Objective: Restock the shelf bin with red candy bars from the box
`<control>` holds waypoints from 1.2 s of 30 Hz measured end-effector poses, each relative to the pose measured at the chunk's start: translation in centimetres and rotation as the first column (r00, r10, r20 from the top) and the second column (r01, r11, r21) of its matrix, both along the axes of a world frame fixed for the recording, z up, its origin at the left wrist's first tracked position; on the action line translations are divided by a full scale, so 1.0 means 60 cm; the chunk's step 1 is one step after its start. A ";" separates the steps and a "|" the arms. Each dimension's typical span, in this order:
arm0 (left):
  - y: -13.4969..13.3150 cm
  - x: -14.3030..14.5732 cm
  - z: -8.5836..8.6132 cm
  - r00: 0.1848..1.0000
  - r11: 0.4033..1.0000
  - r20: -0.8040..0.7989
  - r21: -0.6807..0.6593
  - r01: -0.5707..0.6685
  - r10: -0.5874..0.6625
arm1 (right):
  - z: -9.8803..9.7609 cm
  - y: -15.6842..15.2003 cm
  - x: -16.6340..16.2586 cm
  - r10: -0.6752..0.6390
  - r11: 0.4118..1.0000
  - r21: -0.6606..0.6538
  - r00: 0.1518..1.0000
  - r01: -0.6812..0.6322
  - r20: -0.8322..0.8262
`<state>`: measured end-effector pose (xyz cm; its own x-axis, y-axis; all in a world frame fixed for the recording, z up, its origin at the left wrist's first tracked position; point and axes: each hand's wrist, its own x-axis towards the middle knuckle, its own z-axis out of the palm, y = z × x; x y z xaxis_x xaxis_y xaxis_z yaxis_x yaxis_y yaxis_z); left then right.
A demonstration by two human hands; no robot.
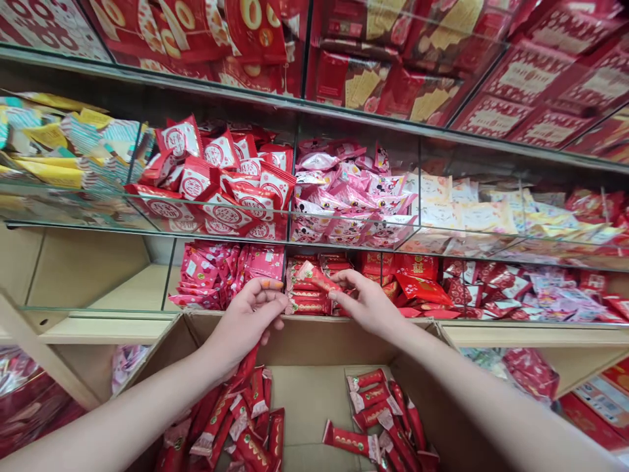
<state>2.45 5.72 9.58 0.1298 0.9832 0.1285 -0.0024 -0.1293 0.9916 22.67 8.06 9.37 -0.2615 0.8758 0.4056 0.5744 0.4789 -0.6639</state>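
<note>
My right hand [366,301] grips a slim red wrapped snack bar [318,276] between thumb and fingers, just above a shelf compartment. More red snack bars [309,303] lie stacked sideways in that compartment. Beside it, my left hand [258,311] has its fingers curled and thumb pressed in. A red wrapper [248,360] shows just below the left hand; whether the hand holds it is hidden. Under both arms stands an open cardboard box [304,380], with loose red snack bars in a left heap [250,419] and a right heap [393,419].
Glass dividers and a glass front edge [344,242] bound the shelf bins above my hands. Pink packets [211,272] lie left of the bar compartment, bright red packets [420,282] right of it. A wooden ledge [531,334] runs along the lower shelf.
</note>
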 end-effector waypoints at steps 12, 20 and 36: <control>-0.024 0.000 0.014 0.991 0.996 -0.130 -0.093 -0.014 0.002 | -0.037 0.103 -0.025 -0.014 0.995 0.094 0.910 -0.027 0.415; 0.008 0.019 0.040 0.946 0.981 0.289 -0.168 -0.099 0.145 | 0.001 0.064 -0.031 -0.021 0.990 0.142 0.954 -0.023 0.301; 0.010 0.039 0.000 0.915 0.984 0.393 -0.180 -0.019 0.090 | -0.038 -0.050 -0.029 0.017 0.752 -0.490 0.757 -0.440 -0.653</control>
<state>4.80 6.29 9.59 0.0483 0.9988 -0.0100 -0.3987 0.0285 0.9166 20.95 5.08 7.08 -0.3876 0.9215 -0.0246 -0.0965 -0.0671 -0.9931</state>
